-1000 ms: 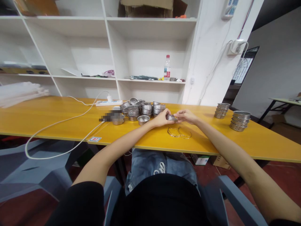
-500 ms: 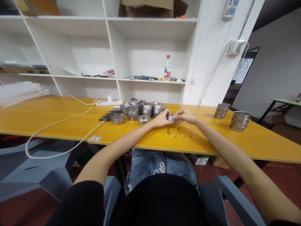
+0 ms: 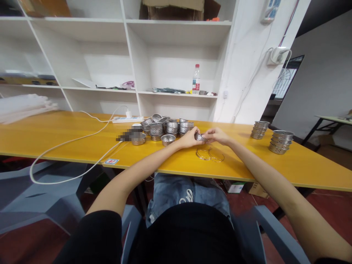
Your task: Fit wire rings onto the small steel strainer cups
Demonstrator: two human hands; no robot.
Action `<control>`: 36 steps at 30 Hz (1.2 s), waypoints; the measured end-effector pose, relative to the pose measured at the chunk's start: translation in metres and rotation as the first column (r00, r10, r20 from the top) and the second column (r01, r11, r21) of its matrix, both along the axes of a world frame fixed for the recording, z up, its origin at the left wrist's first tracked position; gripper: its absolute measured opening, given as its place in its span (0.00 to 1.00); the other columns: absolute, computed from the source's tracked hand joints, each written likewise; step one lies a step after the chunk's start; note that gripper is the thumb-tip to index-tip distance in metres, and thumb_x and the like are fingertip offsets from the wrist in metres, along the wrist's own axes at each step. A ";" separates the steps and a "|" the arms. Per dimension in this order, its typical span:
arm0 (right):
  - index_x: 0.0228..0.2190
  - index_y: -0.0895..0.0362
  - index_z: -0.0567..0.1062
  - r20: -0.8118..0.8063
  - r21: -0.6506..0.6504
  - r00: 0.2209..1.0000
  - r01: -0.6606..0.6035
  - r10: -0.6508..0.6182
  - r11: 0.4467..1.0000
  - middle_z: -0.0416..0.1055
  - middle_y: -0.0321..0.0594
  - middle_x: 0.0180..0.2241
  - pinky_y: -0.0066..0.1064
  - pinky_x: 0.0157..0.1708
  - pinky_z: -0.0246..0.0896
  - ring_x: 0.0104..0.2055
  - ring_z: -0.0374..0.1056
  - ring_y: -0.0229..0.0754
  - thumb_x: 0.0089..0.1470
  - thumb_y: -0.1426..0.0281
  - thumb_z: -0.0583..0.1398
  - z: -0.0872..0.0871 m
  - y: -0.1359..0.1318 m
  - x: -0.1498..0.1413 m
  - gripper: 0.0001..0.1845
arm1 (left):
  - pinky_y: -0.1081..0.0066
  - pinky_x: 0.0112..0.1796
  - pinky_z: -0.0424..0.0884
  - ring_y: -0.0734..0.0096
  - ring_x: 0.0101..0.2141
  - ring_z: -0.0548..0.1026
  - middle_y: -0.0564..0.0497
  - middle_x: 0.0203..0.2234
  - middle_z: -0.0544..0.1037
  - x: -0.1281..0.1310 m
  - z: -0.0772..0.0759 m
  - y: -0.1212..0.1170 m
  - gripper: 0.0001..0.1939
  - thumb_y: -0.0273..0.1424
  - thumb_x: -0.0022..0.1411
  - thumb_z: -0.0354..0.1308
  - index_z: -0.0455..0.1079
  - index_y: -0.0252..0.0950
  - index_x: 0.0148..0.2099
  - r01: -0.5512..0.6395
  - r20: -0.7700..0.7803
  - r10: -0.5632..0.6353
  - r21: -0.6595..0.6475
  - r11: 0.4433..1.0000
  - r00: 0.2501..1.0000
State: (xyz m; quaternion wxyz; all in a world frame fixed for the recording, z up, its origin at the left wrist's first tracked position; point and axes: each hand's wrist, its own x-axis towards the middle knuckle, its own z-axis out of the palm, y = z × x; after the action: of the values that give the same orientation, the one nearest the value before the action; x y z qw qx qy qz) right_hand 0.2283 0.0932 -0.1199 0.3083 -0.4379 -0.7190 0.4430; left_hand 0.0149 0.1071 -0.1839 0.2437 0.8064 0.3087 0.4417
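Note:
Between my two hands a small perforated metal strainer cup [image 3: 199, 137] is held tilted, just above the table. My left hand [image 3: 190, 138] grips its left side, with the fingers closed round it. On the other side my right hand [image 3: 216, 136] pinches the rim; whether a thin wire is also in those fingers I cannot tell. Thin wire rings [image 3: 209, 155] lie on the table just below my hands. Close by on the left is a heap of similar strainer cups [image 3: 172, 126], some stacked, with a single cup [image 3: 168, 139] standing at its front.
Two stacks of cups [image 3: 281, 142] stand at the right on the yellow table [image 3: 239, 165]. A white cable [image 3: 68, 138] loops over the table's front edge at the left, near a power strip [image 3: 128, 120]. White shelves with a bottle [image 3: 195, 80] rise behind.

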 end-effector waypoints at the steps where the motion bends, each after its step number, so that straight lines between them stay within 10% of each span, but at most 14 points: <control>1: 0.24 0.60 0.82 0.001 0.002 1.000 -0.002 0.002 1.000 0.80 0.44 0.30 0.31 0.38 0.78 0.33 0.77 0.44 0.32 0.55 0.82 0.000 0.000 0.000 0.26 | 0.69 0.37 0.62 0.69 0.35 0.68 0.54 0.37 0.71 0.000 0.000 0.000 0.30 0.43 0.49 0.73 0.60 0.39 0.45 0.003 0.002 -0.003 -0.002 1.000 1.000; 36: 0.25 0.59 0.83 0.056 0.026 0.997 -0.048 0.046 0.999 0.80 0.45 0.33 0.36 0.47 0.77 0.42 0.77 0.48 0.29 0.52 0.81 -0.001 0.005 0.005 0.27 | 0.67 0.39 0.64 0.65 0.37 0.69 0.52 0.38 0.72 -0.003 0.009 -0.011 0.29 0.41 0.49 0.73 0.60 0.39 0.44 -0.008 -0.055 0.009 0.014 1.000 0.998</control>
State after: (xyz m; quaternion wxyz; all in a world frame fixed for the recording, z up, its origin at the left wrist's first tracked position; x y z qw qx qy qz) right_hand 0.2336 0.0986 -0.1210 0.2836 -0.4286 -0.7435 0.4279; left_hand 0.0123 0.0962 -0.1751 0.2277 0.8185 0.3159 0.4224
